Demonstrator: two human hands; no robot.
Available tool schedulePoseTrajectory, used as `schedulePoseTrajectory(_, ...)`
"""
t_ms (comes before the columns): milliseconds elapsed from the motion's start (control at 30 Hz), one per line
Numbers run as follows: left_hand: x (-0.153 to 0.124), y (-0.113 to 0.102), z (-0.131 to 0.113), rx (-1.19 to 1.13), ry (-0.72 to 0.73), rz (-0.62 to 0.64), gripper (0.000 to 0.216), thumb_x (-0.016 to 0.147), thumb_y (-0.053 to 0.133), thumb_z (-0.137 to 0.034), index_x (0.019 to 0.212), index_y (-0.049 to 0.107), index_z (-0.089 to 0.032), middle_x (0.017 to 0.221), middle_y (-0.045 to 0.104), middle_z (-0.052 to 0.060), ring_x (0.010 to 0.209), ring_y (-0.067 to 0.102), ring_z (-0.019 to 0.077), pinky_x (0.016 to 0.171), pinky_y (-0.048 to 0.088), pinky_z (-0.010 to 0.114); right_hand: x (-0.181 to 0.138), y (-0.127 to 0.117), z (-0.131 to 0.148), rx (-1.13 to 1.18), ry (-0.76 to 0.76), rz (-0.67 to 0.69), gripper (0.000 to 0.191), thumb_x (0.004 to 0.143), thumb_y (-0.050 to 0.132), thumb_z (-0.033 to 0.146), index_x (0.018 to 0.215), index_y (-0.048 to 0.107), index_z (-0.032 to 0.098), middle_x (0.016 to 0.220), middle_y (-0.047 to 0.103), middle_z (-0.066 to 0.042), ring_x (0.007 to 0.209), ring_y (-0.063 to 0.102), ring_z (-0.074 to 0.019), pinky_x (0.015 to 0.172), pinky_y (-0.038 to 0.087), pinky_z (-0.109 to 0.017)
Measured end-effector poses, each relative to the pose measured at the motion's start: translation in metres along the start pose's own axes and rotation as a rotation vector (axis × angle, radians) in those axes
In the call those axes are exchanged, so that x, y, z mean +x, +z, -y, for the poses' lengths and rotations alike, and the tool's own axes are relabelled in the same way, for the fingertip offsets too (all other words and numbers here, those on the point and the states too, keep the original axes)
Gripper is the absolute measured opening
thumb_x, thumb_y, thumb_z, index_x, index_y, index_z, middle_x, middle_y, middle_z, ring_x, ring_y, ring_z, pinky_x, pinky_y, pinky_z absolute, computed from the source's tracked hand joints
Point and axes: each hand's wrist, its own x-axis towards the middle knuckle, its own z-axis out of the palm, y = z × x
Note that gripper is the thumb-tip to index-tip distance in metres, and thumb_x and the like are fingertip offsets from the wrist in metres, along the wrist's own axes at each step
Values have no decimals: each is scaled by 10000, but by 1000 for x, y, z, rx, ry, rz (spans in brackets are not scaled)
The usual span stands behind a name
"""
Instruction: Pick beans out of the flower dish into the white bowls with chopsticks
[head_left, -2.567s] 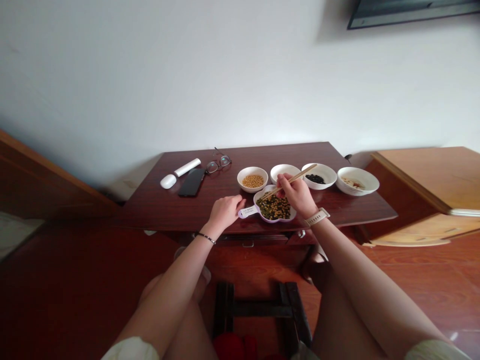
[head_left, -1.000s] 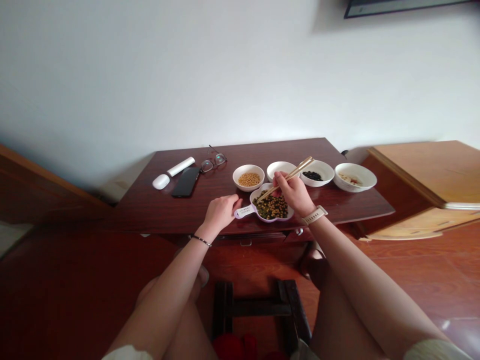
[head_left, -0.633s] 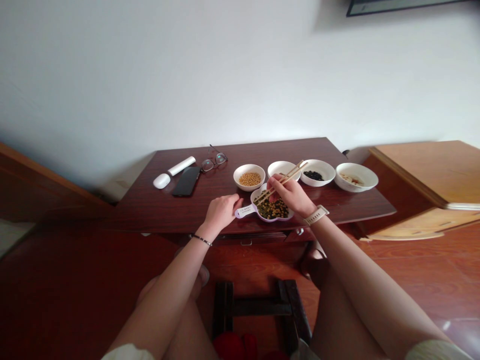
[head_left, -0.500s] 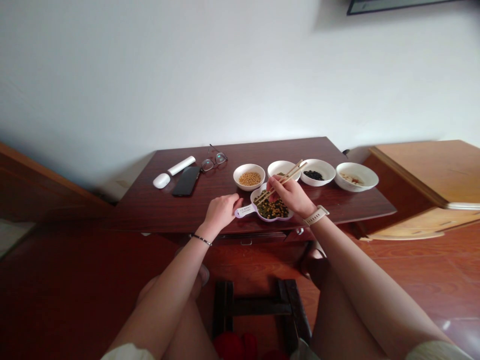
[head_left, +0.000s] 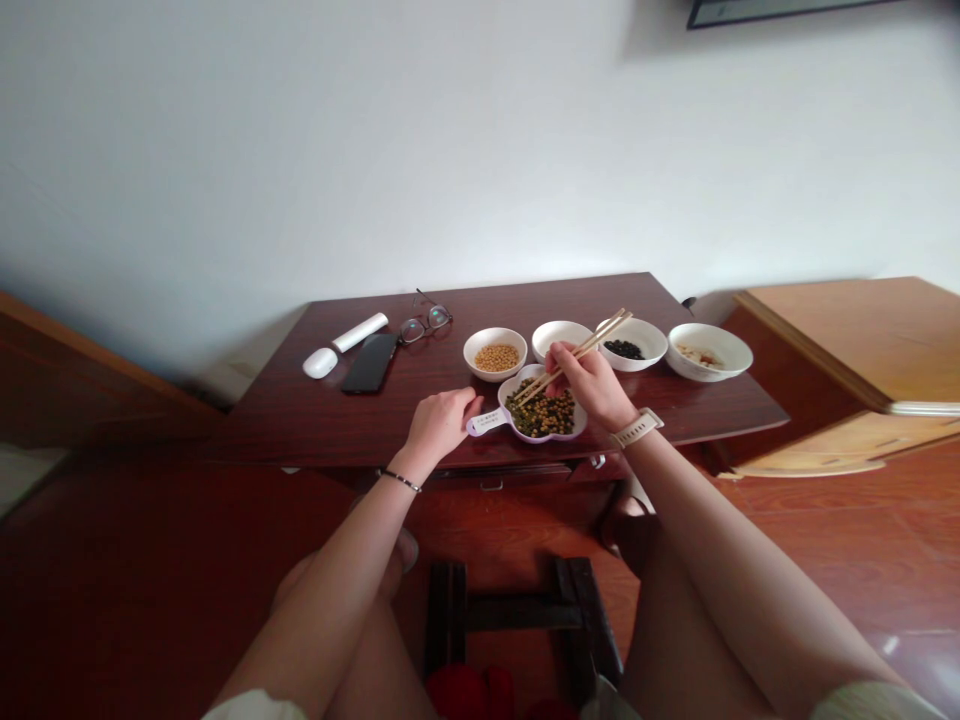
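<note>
My right hand [head_left: 589, 383] grips a pair of chopsticks [head_left: 609, 330], their tips down among mixed beans at the left of a purple-rimmed white dish [head_left: 577, 428]. The mix [head_left: 551, 412] shows yellow, green and dark pieces. On the table just left of the dish's labelled handle [head_left: 487, 422] rests my left hand [head_left: 442, 420], loosely curled, with nothing visible in it. Behind the dish stand a white bowl of yellow soybeans [head_left: 496, 358], a white bowl [head_left: 551, 335] partly hidden by my right hand, and a bowl of black beans [head_left: 622, 349].
At the far right of the dark wooden table [head_left: 360, 425] stands a white bowl [head_left: 724, 372] with pale and reddish pieces. Left lie eyeglasses [head_left: 426, 323], a black phone [head_left: 371, 363], a white cylinder [head_left: 361, 332] and a small white case [head_left: 320, 363]. A wooden cabinet [head_left: 855, 330] adjoins the right side.
My right hand has shifted slightly, and the chopsticks' upper ends have moved right and up. Their tips remain in the dish. My left hand keeps its place by the handle.
</note>
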Motion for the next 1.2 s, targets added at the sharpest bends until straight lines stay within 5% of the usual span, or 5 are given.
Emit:
schedulePoseTrajectory(300, 1, 0, 1, 1, 6, 1, 463, 1143, 384, -500, 937, 705, -236, 968, 789, 92, 841, 718, 231, 690, 334, 314, -4, 2, 6, -70, 11, 117, 644, 1005, 511, 823, 880, 632, 203, 661, 688, -47, 593, 658, -175, 575, 508, -283)
schedulePoseTrajectory(767, 0, 2, 1, 24, 32, -27, 428, 1145, 397, -470, 919, 672, -232, 949, 787, 72, 820, 718, 222, 659, 239, 336, 0, 2, -2, -92, 0, -5, 646, 1032, 466, 807, 846, 596, 202, 648, 659, -34, 593, 692, -172, 562, 501, -264)
schedulePoseTrajectory(1200, 1, 2, 1, 25, 45, -34, 411, 1146, 409, -452, 907, 656, -226, 940, 787, 67, 807, 708, 209, 657, 225, 332, -3, 0, 2, -112, -12, 37, 640, 1039, 479, 790, 853, 618, 194, 627, 662, -31, 580, 665, -154, 563, 480, -244)
